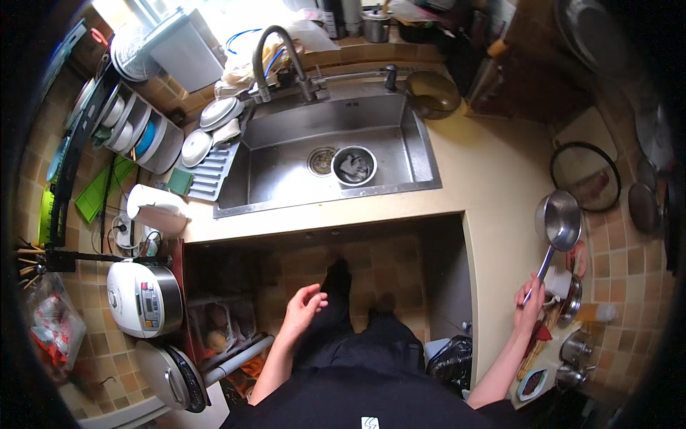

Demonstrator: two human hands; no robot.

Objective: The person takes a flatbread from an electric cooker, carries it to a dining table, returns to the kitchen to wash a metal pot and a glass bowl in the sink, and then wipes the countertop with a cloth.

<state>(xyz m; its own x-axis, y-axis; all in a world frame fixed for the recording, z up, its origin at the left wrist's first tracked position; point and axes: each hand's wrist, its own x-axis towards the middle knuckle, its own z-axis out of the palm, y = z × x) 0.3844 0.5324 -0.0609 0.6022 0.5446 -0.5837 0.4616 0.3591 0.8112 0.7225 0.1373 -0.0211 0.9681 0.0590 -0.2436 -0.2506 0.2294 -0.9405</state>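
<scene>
My right hand (529, 297) grips the handle of a large metal ladle (558, 221), whose bowl is up over the right-hand counter near the tiled wall. My left hand (307, 307) hangs in front of my body with its fingers bent and slightly apart, holding nothing. Before me lies a stainless steel sink (278, 177). A round metal pot (354, 166) stands in it beside the drain strainer (321, 161); something dark and silvery shows inside the pot. The tall curved faucet (285, 40) rises at the sink's back left.
A drying mat (211, 177) with white lidded dishes (196, 147) lies left of the sink. Further left are a white kettle (158, 209) and a rice cooker (144, 298). A translucent bowl (433, 95) sits back right. Cups and jars line the right wall by a round glass lid (585, 177).
</scene>
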